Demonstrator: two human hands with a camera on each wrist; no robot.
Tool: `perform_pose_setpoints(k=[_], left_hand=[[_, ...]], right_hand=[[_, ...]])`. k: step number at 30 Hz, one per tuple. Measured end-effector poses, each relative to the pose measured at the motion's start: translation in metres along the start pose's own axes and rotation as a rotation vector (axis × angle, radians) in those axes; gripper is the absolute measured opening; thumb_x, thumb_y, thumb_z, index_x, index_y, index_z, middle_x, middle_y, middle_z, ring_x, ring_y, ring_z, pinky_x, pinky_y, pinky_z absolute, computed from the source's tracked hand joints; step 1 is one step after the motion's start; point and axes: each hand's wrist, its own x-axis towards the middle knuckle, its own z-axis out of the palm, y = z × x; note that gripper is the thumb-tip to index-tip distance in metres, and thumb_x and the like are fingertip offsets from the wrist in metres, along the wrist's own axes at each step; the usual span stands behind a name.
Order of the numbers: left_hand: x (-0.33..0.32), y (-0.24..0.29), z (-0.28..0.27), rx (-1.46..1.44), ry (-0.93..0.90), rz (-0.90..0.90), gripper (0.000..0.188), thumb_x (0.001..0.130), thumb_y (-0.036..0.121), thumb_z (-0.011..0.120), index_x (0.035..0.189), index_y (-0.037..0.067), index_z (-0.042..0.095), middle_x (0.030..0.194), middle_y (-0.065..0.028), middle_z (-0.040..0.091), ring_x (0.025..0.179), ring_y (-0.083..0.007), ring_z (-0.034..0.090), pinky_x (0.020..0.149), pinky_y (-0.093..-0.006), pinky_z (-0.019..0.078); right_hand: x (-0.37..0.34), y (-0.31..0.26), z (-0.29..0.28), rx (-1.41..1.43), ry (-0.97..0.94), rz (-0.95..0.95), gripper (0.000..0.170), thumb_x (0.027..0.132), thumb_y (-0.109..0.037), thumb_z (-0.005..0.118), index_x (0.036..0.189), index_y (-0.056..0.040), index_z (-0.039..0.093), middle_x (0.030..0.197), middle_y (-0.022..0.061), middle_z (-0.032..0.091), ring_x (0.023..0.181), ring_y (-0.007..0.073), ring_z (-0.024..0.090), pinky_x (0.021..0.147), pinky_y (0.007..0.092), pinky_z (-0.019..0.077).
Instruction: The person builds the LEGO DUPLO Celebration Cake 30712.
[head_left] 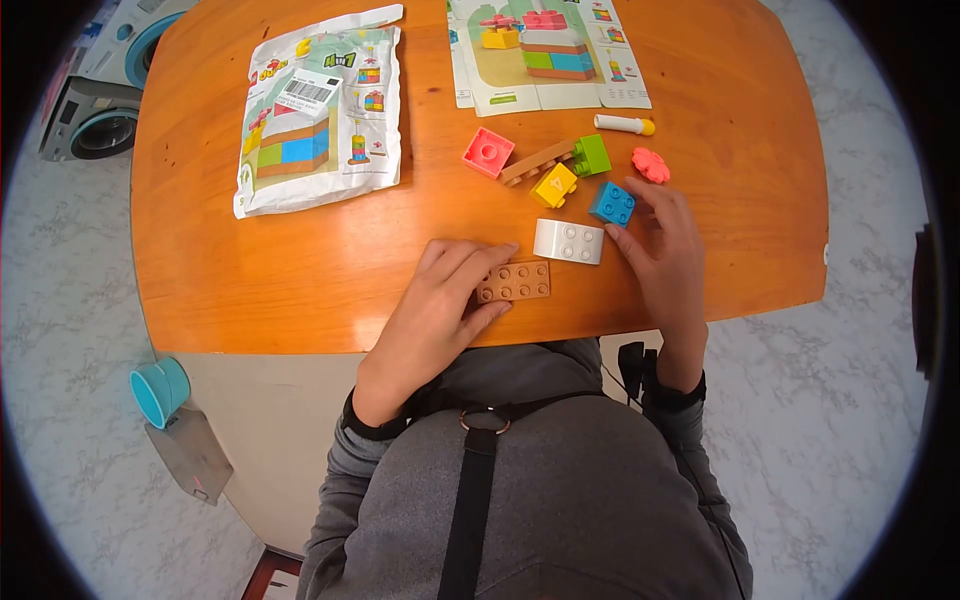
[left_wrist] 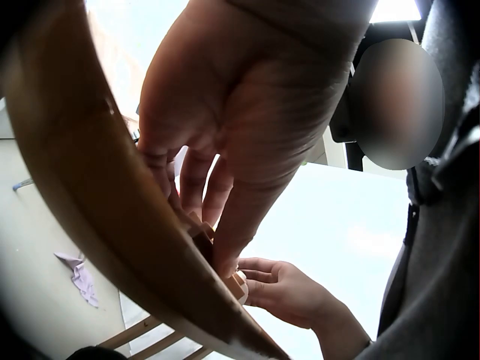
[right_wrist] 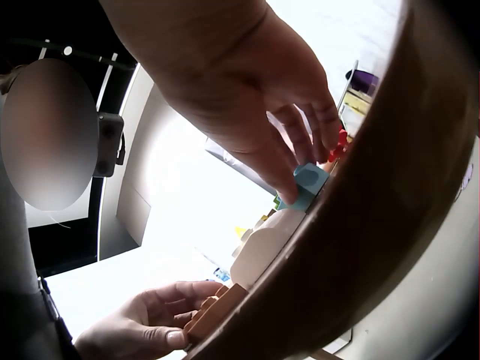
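My left hand [head_left: 435, 300] holds a brown building brick [head_left: 516, 281] near the table's front edge, thumb along its near side and fingers at its far left side. The brick lies studs up. To the right, my right hand [head_left: 668, 250] pinches a small blue brick [head_left: 612, 204] between thumb and index finger; the right wrist view shows this blue brick [right_wrist: 309, 184] low at the tabletop. Between the hands lies a white curved brick [head_left: 568, 242], its studs showing. In the left wrist view, the left hand [left_wrist: 232, 127] largely hides the brown brick.
Beyond the hands lie a yellow brick [head_left: 553, 186] marked 4, a green brick [head_left: 592, 156], a long brown piece [head_left: 538, 163], a pink brick [head_left: 488, 152], a pink flower [head_left: 650, 166] and a white-and-yellow stick [head_left: 622, 125]. A printed bag [head_left: 370, 185] and picture sheet [head_left: 550, 90] lie farther back.
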Motion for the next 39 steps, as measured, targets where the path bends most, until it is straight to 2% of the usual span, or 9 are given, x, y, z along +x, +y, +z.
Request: perform_pose_setpoints(k=[5,10,14,20,22,26,32,35,39], left_hand=[[0.002,-0.003,0.000,-0.009,0.011,-0.006,0.051,0.065,0.005,0.074,0.113,0.003,0.056,0.100,-0.0101,0.058,0.096,-0.0280,0.051,0.084,-0.0351,0.0424],[0.004,-0.005,0.000,-0.031,-0.014,-0.027,0.053,0.064,0.005,0.075,0.113,0.003,0.056,0.098,-0.0097,0.060,0.094,-0.0273,0.052,0.084,-0.0346,0.0424],[0.004,-0.005,-0.001,-0.030,-0.008,-0.037,0.052,0.063,0.005,0.075,0.112,0.003,0.056,0.098,-0.0098,0.060,0.094,-0.0272,0.053,0.084,-0.0344,0.0425],[0.004,-0.006,0.000,-0.029,-0.019,-0.034,0.051,0.063,0.003,0.075,0.111,0.002,0.056,0.102,-0.0101,0.060,0.095,-0.0279,0.053,0.083,-0.0344,0.0433],[0.003,-0.001,-0.001,0.016,-0.021,-0.040,0.049,0.065,0.003,0.074,0.111,0.001,0.056,0.104,-0.0114,0.059,0.095,-0.0296,0.054,0.081,-0.0352,0.0447],[0.001,0.022,-0.013,0.118,-0.019,-0.024,0.043,0.069,0.003,0.071,0.110,0.000,0.056,0.104,-0.0132,0.058,0.095,-0.0309,0.054,0.080,-0.0363,0.0458],[0.039,0.055,-0.045,0.493,-0.102,0.237,0.037,0.074,0.003,0.066,0.109,-0.001,0.056,0.105,-0.0137,0.056,0.094,-0.0308,0.054,0.079,-0.0369,0.0454],[0.072,0.063,-0.027,0.525,-0.032,0.338,0.038,0.074,0.008,0.067,0.108,0.000,0.055,0.101,-0.0137,0.055,0.089,-0.0307,0.054,0.076,-0.0366,0.0455],[0.115,0.047,0.010,0.698,-0.081,0.351,0.039,0.074,0.014,0.069,0.107,0.001,0.054,0.095,-0.0146,0.056,0.084,-0.0308,0.053,0.073,-0.0373,0.0455]], right_hand=[[-0.011,-0.019,-0.014,0.090,0.056,-0.010,0.040,0.072,-0.001,0.069,0.111,-0.0025,0.058,0.102,0.0113,0.055,0.094,0.0264,0.057,0.079,0.0331,0.0461],[-0.024,-0.038,-0.010,0.159,-0.306,-0.208,0.039,0.072,0.001,0.067,0.110,-0.0027,0.059,0.101,0.0094,0.054,0.091,0.0234,0.058,0.078,0.0331,0.0472],[-0.025,-0.037,0.007,0.192,-0.361,-0.198,0.037,0.073,0.003,0.065,0.109,-0.0019,0.058,0.102,0.0092,0.053,0.091,0.0234,0.057,0.078,0.0341,0.0469],[-0.024,-0.039,0.012,0.145,-0.366,-0.276,0.036,0.073,0.002,0.062,0.109,0.0005,0.056,0.103,0.0098,0.052,0.096,0.0255,0.052,0.079,0.0320,0.0460],[-0.023,-0.039,0.012,0.055,-0.347,-0.360,0.032,0.074,-0.001,0.057,0.106,0.0028,0.055,0.100,0.0106,0.051,0.094,0.0255,0.052,0.079,0.0318,0.0458],[-0.024,-0.050,0.012,-0.068,-0.325,-0.403,0.028,0.073,-0.003,0.056,0.100,0.0034,0.056,0.095,0.0098,0.051,0.089,0.0232,0.052,0.078,0.0315,0.0457],[-0.022,-0.041,0.017,-0.167,-0.280,-0.474,0.025,0.069,-0.006,0.059,0.094,-0.0013,0.057,0.090,0.0054,0.051,0.084,0.0191,0.051,0.072,0.0300,0.0450],[-0.025,-0.034,0.020,-0.160,-0.184,-0.467,0.023,0.070,-0.006,0.058,0.093,-0.0037,0.058,0.091,0.0040,0.051,0.084,0.0188,0.051,0.072,0.0311,0.0446],[-0.032,-0.027,0.020,-0.088,-0.121,-0.355,0.025,0.069,-0.007,0.063,0.094,-0.0071,0.056,0.095,0.0038,0.050,0.080,0.0208,0.055,0.071,0.0328,0.0449]])
